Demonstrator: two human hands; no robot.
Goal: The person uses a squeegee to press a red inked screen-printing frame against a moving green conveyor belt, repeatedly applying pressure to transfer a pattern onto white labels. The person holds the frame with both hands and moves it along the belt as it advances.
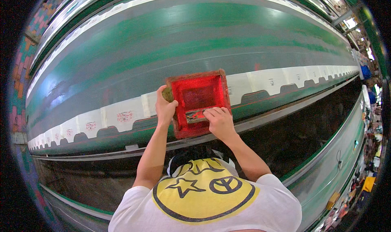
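A small screen-printing frame [197,75], smeared with red ink, lies over the near edge of the long green table. My left hand [165,109] grips its left side, with the thumb next to a brownish-green block [168,94] on that side. Inside the frame, my right hand [220,121] is closed on a squeegee [195,116], a flat ink-stained blade close to the near wall. Beneath and to both sides runs a row of white fabric pieces [281,77] with notched near edges. Pieces on the left carry red prints [125,116]; some on the right bear small dark marks.
The green printing table [183,32] stretches across the view, with another white row [118,7] along its far side. A metal rail [281,113] borders its near edge. A dark aisle [313,122] lies between it and another table [326,166] behind me. Clutter lines the far right.
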